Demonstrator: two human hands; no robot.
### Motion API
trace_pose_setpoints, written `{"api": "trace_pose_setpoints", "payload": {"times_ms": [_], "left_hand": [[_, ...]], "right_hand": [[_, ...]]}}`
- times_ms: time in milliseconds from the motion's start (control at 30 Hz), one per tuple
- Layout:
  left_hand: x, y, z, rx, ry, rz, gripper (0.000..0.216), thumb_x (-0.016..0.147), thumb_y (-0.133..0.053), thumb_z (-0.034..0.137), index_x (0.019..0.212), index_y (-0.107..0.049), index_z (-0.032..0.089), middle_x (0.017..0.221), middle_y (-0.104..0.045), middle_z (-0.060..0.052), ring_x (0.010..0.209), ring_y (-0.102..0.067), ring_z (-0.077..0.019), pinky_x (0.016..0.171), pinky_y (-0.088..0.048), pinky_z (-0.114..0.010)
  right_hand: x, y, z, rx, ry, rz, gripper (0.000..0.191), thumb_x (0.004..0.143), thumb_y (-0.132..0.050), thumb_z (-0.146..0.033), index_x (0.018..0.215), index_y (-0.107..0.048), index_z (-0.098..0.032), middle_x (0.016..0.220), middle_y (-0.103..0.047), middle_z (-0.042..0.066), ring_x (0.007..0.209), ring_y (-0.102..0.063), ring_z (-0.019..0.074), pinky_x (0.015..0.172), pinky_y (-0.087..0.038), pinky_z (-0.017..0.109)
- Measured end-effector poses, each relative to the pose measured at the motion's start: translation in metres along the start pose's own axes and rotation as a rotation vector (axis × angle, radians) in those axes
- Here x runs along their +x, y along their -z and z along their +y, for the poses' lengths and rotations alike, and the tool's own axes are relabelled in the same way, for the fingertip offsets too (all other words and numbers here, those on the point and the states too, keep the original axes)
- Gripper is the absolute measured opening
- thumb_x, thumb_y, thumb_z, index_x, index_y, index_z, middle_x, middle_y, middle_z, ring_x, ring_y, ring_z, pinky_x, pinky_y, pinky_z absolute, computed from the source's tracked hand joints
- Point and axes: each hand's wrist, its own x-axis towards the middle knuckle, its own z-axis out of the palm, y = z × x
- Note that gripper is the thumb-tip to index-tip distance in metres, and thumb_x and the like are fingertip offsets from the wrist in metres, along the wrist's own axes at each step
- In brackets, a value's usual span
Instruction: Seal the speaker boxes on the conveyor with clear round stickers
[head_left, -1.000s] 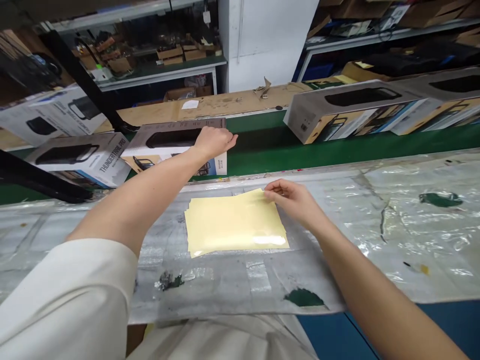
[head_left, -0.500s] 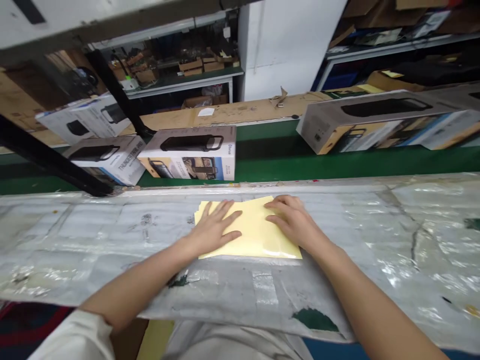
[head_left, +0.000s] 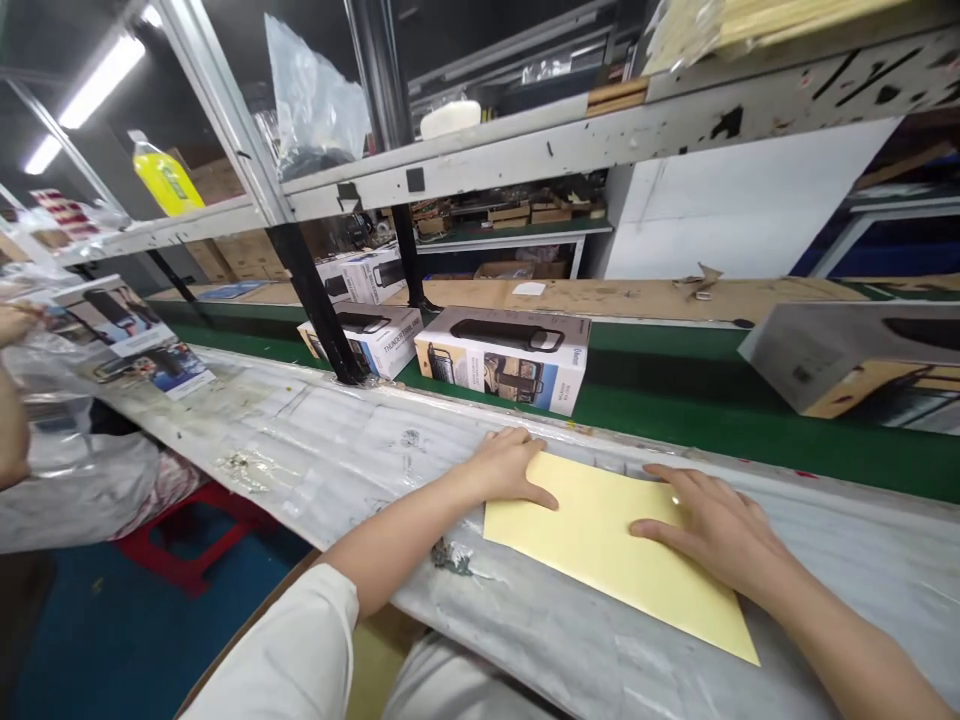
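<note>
A stack of pale yellow sheets (head_left: 600,540) lies flat on the plastic-wrapped bench top (head_left: 322,440). My left hand (head_left: 506,465) rests at the stack's far left corner, fingers stretched out on the sheets. My right hand (head_left: 712,525) lies flat on the right half of the stack, fingers spread. Neither hand grips anything. Behind the bench, a printed speaker box (head_left: 506,358) rides on the green conveyor belt (head_left: 675,420), just beyond my left hand.
More boxes (head_left: 375,335) stand left of the speaker box beside a black post (head_left: 315,300); another box (head_left: 855,365) lies at right. A metal shelf (head_left: 525,140) hangs overhead. Another person's arm (head_left: 11,420) and a box in film show at far left. A red stool (head_left: 187,535) stands below.
My left hand came back from the box on the belt onto the yellow sheets. My head turned left and up, bringing the shelf and left bench into sight. Both hands stay on the stack.
</note>
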Motion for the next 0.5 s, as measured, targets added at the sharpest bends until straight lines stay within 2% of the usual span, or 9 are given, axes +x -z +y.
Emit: {"api": "trace_pose_setpoints", "payload": {"times_ms": [133,233,333,400,467,500], "left_hand": [[0.015,0.019,0.009,0.063,0.023,-0.125,0.084,0.062,-0.085,0.066,0.126,-0.061,0.018,0.134,-0.059,-0.016,0.13,-0.052,-0.0366,0.105,-0.048,-0.044],[0.007,0.038,0.024,0.05,0.002,-0.08,0.075,0.065,-0.088,0.057,0.124,-0.06,0.019,0.126,-0.066,-0.014,0.121,-0.061,-0.0354,0.092,-0.053,-0.039],[-0.031,0.05,0.042,0.05,-0.018,0.058,0.053,0.079,-0.082,0.046,0.123,-0.061,0.024,0.115,-0.072,-0.008,0.109,-0.067,-0.0322,0.083,-0.053,-0.037],[-0.065,0.049,0.051,0.049,-0.07,0.149,0.036,0.088,-0.075,0.044,0.117,-0.064,0.026,0.11,-0.073,-0.005,0.106,-0.068,-0.0292,0.083,-0.053,-0.035],[-0.095,0.043,0.055,0.037,-0.14,0.231,0.025,0.094,-0.069,0.044,0.112,-0.066,0.027,0.112,-0.072,-0.005,0.109,-0.067,-0.026,0.089,-0.052,-0.034],[-0.107,0.039,0.055,0.03,-0.163,0.278,0.023,0.094,-0.068,0.043,0.11,-0.067,0.027,0.117,-0.071,-0.006,0.112,-0.066,-0.0252,0.093,-0.052,-0.034]], "right_hand": [[0.006,0.015,-0.017,-0.018,-0.082,-0.09,0.07,0.059,-0.065,-0.074,0.106,-0.07,-0.023,0.114,-0.07,0.019,0.114,-0.061,0.0497,0.088,-0.052,0.063],[-0.001,0.03,-0.022,0.094,-0.109,-0.018,0.059,0.052,-0.068,-0.073,0.088,-0.066,-0.025,0.107,-0.07,0.018,0.107,-0.064,0.048,0.084,-0.056,0.059],[-0.035,0.042,-0.018,0.322,-0.11,0.119,0.052,0.057,-0.067,-0.074,0.088,-0.064,-0.032,0.104,-0.073,0.012,0.097,-0.068,0.045,0.076,-0.059,0.057],[-0.067,0.045,-0.019,0.486,-0.132,0.198,0.048,0.064,-0.068,-0.074,0.094,-0.065,-0.037,0.105,-0.075,0.009,0.093,-0.07,0.0441,0.07,-0.06,0.057],[-0.097,0.042,-0.029,0.681,-0.169,0.283,0.054,0.068,-0.072,-0.07,0.112,-0.063,-0.04,0.113,-0.074,0.009,0.098,-0.071,0.0432,0.072,-0.062,0.055],[-0.108,0.039,-0.037,0.783,-0.193,0.309,0.064,0.069,-0.074,-0.067,0.124,-0.057,-0.041,0.117,-0.073,0.01,0.103,-0.071,0.0423,0.076,-0.063,0.054]]}}
